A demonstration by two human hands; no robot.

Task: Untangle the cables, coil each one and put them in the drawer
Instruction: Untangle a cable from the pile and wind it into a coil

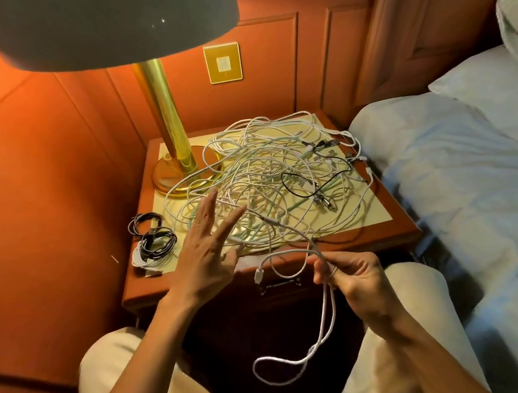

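A big tangle of white, pale green and black cables (281, 177) covers the nightstand top (380, 214). My right hand (355, 277) pinches a white cable (329, 315) in front of the nightstand; its loop hangs down between my knees and a white plug (257, 275) dangles to the left. My left hand (207, 251) hovers with fingers spread over the tangle's near left edge, holding nothing. Coiled black and white cables (152, 242) lie at the nightstand's left edge. The drawer front with its handle (280, 286) sits below the top, closed.
A brass lamp (168, 135) with a wide shade stands at the back left of the nightstand. A bed with white sheets (464, 177) and pillows lies to the right. Orange padded wall panels surround the left and back.
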